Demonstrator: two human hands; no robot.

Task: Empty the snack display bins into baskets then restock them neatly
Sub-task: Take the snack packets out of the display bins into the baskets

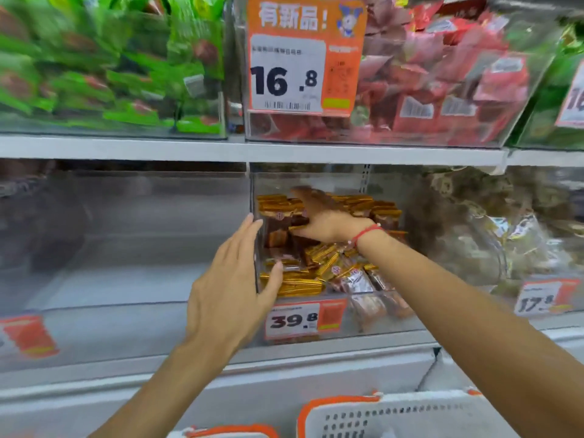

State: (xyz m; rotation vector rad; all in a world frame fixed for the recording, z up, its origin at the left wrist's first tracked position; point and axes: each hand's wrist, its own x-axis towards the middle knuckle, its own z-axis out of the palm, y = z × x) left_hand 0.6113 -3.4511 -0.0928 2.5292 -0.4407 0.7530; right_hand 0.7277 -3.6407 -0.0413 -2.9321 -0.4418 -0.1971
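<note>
Gold-wrapped snack packets (303,284) heaped loosely.

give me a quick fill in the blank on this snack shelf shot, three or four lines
1. The right hand reaches into the clear bin of ____-wrapped snacks.
2. The left hand rests on that bin's ____ front corner.
3. The price tag on that bin reads ____.
4. The wrist of the right hand wears a ____ string bracelet.

Missing words: gold; left; 39.8; red
</note>
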